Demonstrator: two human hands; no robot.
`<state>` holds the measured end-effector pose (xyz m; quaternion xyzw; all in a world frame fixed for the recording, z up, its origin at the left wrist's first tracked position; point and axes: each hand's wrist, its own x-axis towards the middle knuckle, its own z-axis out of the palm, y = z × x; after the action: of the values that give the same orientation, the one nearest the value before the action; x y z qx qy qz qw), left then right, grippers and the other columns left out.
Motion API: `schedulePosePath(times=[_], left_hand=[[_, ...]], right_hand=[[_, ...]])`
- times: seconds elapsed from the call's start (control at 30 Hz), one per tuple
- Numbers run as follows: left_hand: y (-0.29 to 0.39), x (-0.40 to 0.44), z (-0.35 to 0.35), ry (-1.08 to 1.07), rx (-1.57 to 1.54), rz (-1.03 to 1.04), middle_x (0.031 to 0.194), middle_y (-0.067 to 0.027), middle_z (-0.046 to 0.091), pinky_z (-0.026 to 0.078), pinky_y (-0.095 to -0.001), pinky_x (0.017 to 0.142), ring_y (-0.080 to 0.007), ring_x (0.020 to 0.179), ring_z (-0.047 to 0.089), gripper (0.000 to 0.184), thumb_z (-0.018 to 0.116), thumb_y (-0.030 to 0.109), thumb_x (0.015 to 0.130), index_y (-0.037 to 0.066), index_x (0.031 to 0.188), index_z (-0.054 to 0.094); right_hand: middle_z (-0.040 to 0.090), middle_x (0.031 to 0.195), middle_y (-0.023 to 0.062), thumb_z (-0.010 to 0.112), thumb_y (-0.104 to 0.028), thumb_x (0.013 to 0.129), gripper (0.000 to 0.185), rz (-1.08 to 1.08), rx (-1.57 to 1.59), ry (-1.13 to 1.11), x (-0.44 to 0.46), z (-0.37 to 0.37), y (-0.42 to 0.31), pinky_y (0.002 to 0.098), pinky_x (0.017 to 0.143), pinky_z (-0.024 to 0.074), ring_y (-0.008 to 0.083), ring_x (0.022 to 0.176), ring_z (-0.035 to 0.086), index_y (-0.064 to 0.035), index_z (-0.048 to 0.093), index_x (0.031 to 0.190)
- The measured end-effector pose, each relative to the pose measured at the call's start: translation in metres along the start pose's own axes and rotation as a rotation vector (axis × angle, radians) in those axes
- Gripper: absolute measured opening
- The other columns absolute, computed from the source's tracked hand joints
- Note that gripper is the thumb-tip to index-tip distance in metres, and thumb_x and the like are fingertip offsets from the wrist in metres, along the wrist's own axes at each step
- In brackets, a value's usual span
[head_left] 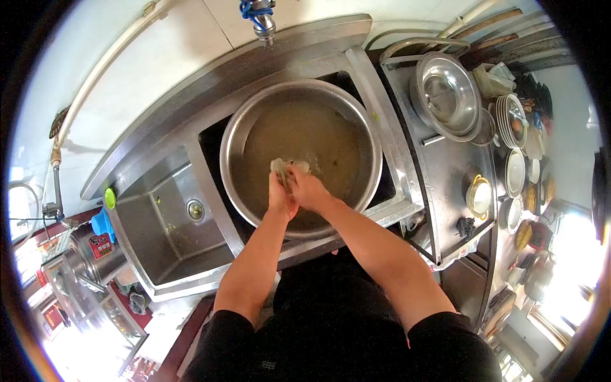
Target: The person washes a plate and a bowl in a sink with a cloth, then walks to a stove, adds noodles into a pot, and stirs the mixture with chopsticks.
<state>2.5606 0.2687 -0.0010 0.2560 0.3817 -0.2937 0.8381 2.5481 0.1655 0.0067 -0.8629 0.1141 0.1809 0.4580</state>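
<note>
A large round metal basin [375, 149] sits over the right sink bay, holding murky brownish water [299, 127]. Over the water, near the basin's front side, my left hand [280, 198] and my right hand [308, 189] are pressed together around a pale, wet, limp bundle [279, 167]. Parts of it stick out past the fingers on both sides; its kind is not clear. My fingers are closed and partly hidden behind one another. Ripples show on the water just beside my right hand.
Left of the basin is a square sink [172, 242] with a drain and small scraps. A faucet [264, 28] hangs above the back edge. On the right, a metal cart [439, 184] carries metal bowls [445, 95], with stacked plates [509, 121] beyond.
</note>
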Motion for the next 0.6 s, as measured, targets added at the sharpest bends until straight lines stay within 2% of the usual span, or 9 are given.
schedulePosePath(times=[0.1, 0.17, 0.2, 0.3, 0.37, 0.47, 0.53, 0.57, 0.6], left_hand=[[0.01, 0.016, -0.009, 0.126, 0.117, -0.039, 0.127, -0.0092, 0.054, 0.045, -0.0408, 0.098, -0.0249, 0.117, 0.053, 0.044, 0.039, 0.037, 0.101, 0.008, 0.132, 0.048], [0.011, 0.008, -0.001, 0.224, 0.152, -0.005, 0.118, -0.0088, 0.058, 0.047, -0.0403, 0.093, -0.0247, 0.108, 0.057, 0.038, 0.041, 0.028, 0.099, 0.007, 0.129, 0.049], [0.008, 0.012, -0.005, 0.252, 0.282, 0.082, 0.117, -0.0094, 0.058, 0.048, -0.0408, 0.09, -0.0254, 0.109, 0.057, 0.036, 0.043, 0.026, 0.098, 0.006, 0.128, 0.049], [-0.005, -0.01, 0.012, 0.227, 0.404, 0.239, 0.108, -0.0074, 0.059, 0.048, -0.0377, 0.084, -0.0224, 0.1, 0.057, 0.03, 0.047, 0.017, 0.094, 0.004, 0.121, 0.052], [-0.016, -0.026, 0.016, 0.173, 0.395, 0.302, 0.101, -0.0048, 0.059, 0.046, -0.0341, 0.08, -0.0187, 0.09, 0.056, 0.026, 0.049, 0.01, 0.09, 0.004, 0.115, 0.053], [-0.039, -0.034, 0.009, 0.088, 0.702, 0.484, 0.11, -0.0074, 0.059, 0.045, -0.0361, 0.087, -0.0206, 0.096, 0.057, 0.033, 0.061, 0.01, 0.086, 0.002, 0.117, 0.054], [-0.045, -0.031, 0.003, 0.063, 0.879, 0.595, 0.106, -0.0075, 0.06, 0.047, -0.0369, 0.084, -0.0201, 0.098, 0.056, 0.03, 0.059, 0.007, 0.085, 0.005, 0.115, 0.056], [-0.045, -0.044, 0.025, 0.195, 0.789, 0.592, 0.094, -0.0044, 0.061, 0.048, -0.032, 0.072, -0.017, 0.082, 0.057, 0.02, 0.058, 0.003, 0.084, 0.004, 0.103, 0.057], [-0.037, -0.017, -0.003, 0.195, 0.787, 0.576, 0.091, -0.0057, 0.061, 0.049, -0.0338, 0.071, -0.019, 0.08, 0.058, 0.018, 0.056, 0.001, 0.084, 0.004, 0.101, 0.057]], right_hand=[[0.061, 0.117, 0.0243, 0.044, -0.025, 0.098, 0.035, -0.239, -0.005, -0.073, -0.021, 0.002, 0.011, 0.0469, 0.09, 0.0469, 0.0392, 0.107, 0.059, -0.0001, 0.053, 0.122], [0.056, 0.126, 0.024, 0.045, -0.02, 0.097, 0.04, 0.127, 0.247, -0.084, -0.032, -0.025, -0.008, 0.0429, 0.095, 0.0455, 0.0363, 0.116, 0.056, -0.0019, 0.046, 0.133], [0.056, 0.126, 0.024, 0.045, -0.02, 0.097, 0.04, 0.133, 0.249, -0.072, -0.03, -0.024, -0.001, 0.0429, 0.095, 0.0455, 0.0363, 0.116, 0.056, -0.0019, 0.046, 0.133], [0.056, 0.126, 0.0235, 0.05, -0.02, 0.094, 0.041, 0.149, 0.022, 0.143, -0.015, -0.022, 0.022, 0.0408, 0.095, 0.046, 0.0352, 0.115, 0.057, -0.0034, 0.048, 0.131], [0.059, 0.122, 0.0207, 0.059, -0.022, 0.089, 0.042, 0.17, -0.498, -0.105, -0.009, -0.028, 0.024, 0.0416, 0.095, 0.0462, 0.0325, 0.115, 0.057, -0.0053, 0.053, 0.127], [0.061, 0.118, 0.0163, 0.066, -0.024, 0.083, 0.044, 0.048, -0.807, -0.137, -0.014, -0.037, 0.017, 0.0438, 0.093, 0.0467, 0.0295, 0.115, 0.058, -0.0082, 0.058, 0.123], [0.061, 0.119, 0.0143, 0.07, -0.026, 0.079, 0.044, 0.098, -0.809, -0.242, 0.002, -0.006, 0.041, 0.0444, 0.093, 0.0464, 0.0288, 0.117, 0.057, -0.0098, 0.063, 0.119], [0.062, 0.118, 0.0156, 0.07, -0.026, 0.078, 0.038, 0.011, -0.878, -0.462, -0.023, -0.031, 0.0, 0.044, 0.091, 0.0481, 0.0295, 0.113, 0.06, -0.0082, 0.069, 0.111], [0.063, 0.116, 0.0183, 0.07, -0.025, 0.077, 0.036, -0.026, -0.747, -0.391, -0.034, -0.018, 0.0, 0.0435, 0.088, 0.05, 0.0315, 0.107, 0.063, -0.0033, 0.07, 0.105]])
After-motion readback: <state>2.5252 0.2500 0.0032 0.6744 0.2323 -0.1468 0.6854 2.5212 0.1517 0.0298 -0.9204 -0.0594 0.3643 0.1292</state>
